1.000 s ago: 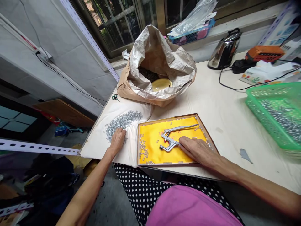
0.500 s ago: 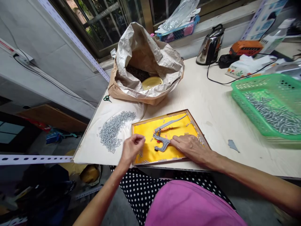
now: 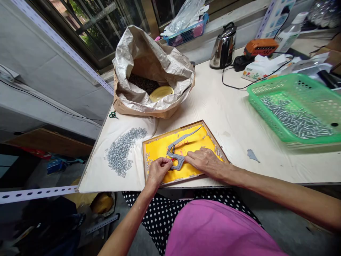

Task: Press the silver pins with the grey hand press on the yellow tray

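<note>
Pliers over my yellow tray
Metal pieces heap on cloth; my left hand bunches at the pliers' mouth, gripping what I cannot tell; my right hand grips their handle; farther right, a green basket.

Over the yellow tray, the right hand grips pliers; the left hand pinches at their head. Left of the tray, metal pins; behind, a sack; right, a green basket.
</note>
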The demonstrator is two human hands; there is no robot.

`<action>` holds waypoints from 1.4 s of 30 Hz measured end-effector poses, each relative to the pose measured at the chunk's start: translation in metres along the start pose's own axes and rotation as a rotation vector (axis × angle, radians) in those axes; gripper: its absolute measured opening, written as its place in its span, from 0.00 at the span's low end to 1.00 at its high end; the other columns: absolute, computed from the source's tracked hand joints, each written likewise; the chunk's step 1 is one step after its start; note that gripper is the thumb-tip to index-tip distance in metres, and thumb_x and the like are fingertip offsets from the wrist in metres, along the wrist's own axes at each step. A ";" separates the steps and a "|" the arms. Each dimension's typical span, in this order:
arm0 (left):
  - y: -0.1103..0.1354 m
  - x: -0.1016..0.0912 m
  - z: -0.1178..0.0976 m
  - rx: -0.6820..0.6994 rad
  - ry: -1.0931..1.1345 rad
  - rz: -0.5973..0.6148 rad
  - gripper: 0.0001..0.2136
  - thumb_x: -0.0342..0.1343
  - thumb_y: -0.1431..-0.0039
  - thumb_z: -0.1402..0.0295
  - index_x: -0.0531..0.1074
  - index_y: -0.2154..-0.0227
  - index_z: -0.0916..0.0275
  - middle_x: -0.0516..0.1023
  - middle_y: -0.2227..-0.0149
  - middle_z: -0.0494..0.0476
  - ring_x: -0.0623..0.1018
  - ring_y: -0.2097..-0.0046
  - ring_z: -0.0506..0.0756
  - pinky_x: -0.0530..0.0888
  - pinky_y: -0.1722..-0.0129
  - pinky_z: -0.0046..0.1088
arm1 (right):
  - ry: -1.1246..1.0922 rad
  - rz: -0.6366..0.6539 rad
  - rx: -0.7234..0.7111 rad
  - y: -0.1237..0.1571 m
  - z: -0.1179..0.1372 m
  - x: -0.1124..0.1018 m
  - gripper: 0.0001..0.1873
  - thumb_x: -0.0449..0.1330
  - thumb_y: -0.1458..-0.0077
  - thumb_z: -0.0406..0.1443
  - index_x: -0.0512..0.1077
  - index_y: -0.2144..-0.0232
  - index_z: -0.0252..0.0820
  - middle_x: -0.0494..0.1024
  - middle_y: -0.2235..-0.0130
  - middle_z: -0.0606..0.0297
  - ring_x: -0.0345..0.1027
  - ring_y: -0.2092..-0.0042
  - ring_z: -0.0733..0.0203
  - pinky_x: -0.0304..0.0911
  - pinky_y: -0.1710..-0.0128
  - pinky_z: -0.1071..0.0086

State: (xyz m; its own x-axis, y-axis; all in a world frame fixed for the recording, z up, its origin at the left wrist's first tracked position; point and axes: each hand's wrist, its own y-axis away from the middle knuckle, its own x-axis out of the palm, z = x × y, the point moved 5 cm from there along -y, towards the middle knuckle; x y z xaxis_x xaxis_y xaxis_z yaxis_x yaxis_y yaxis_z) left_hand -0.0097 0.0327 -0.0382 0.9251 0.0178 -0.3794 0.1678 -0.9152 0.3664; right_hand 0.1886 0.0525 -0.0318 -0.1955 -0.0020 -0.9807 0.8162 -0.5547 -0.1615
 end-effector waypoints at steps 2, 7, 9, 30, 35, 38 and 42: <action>-0.001 0.002 0.003 -0.042 0.000 -0.006 0.14 0.67 0.56 0.59 0.77 0.73 0.66 0.80 0.72 0.55 0.77 0.71 0.52 0.71 0.73 0.23 | -0.011 0.016 0.007 0.000 -0.001 0.001 0.12 0.46 0.32 0.29 0.69 0.54 0.39 0.74 0.64 0.61 0.66 0.67 0.60 0.50 0.68 0.64; -0.007 0.002 0.007 -0.129 -0.030 0.010 0.12 0.67 0.55 0.61 0.76 0.76 0.66 0.74 0.80 0.50 0.71 0.78 0.48 0.68 0.76 0.23 | -0.067 0.108 0.017 -0.004 -0.004 -0.004 0.13 0.45 0.32 0.28 0.68 0.54 0.38 0.75 0.61 0.59 0.68 0.65 0.59 0.52 0.66 0.64; -0.010 0.001 0.005 -0.157 -0.060 0.039 0.11 0.66 0.54 0.63 0.75 0.78 0.66 0.73 0.82 0.49 0.70 0.79 0.48 0.67 0.77 0.22 | -0.083 0.148 0.038 -0.006 -0.006 -0.004 0.12 0.46 0.32 0.29 0.68 0.54 0.38 0.75 0.60 0.58 0.68 0.63 0.58 0.53 0.65 0.64; -0.004 0.004 -0.006 -0.438 -0.069 0.150 0.10 0.69 0.57 0.69 0.73 0.84 0.65 0.71 0.85 0.49 0.72 0.81 0.48 0.77 0.74 0.26 | -0.081 0.067 0.160 -0.024 -0.056 -0.002 0.47 0.62 0.51 0.62 0.65 0.40 0.35 0.68 0.41 0.42 0.56 0.40 0.34 0.52 0.45 0.45; -0.005 0.003 -0.007 -0.436 -0.072 0.145 0.10 0.69 0.57 0.69 0.73 0.83 0.65 0.71 0.85 0.48 0.72 0.80 0.49 0.78 0.72 0.28 | -0.057 0.081 0.158 -0.025 -0.051 -0.009 0.42 0.62 0.48 0.59 0.66 0.42 0.34 0.74 0.49 0.47 0.62 0.49 0.41 0.51 0.50 0.51; -0.002 0.002 -0.007 -0.439 -0.127 0.151 0.09 0.67 0.52 0.68 0.73 0.81 0.64 0.71 0.84 0.48 0.72 0.79 0.50 0.78 0.69 0.30 | -0.053 0.096 0.163 -0.024 -0.047 -0.013 0.38 0.62 0.46 0.56 0.67 0.43 0.36 0.75 0.51 0.49 0.63 0.51 0.43 0.49 0.50 0.53; 0.005 0.002 -0.023 -0.089 -0.526 0.045 0.08 0.62 0.45 0.66 0.74 0.76 0.64 0.75 0.75 0.55 0.78 0.68 0.56 0.78 0.61 0.36 | -0.070 0.081 0.157 -0.022 -0.042 -0.012 0.33 0.62 0.43 0.52 0.68 0.43 0.37 0.76 0.53 0.50 0.63 0.51 0.45 0.47 0.50 0.53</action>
State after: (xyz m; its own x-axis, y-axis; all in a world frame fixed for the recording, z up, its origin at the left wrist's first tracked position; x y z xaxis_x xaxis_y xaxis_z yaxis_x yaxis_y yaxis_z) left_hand 0.0007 0.0370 -0.0178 0.6404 -0.2457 -0.7276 0.1811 -0.8724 0.4540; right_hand 0.1964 0.0997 -0.0215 -0.1740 -0.1065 -0.9790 0.7370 -0.6734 -0.0577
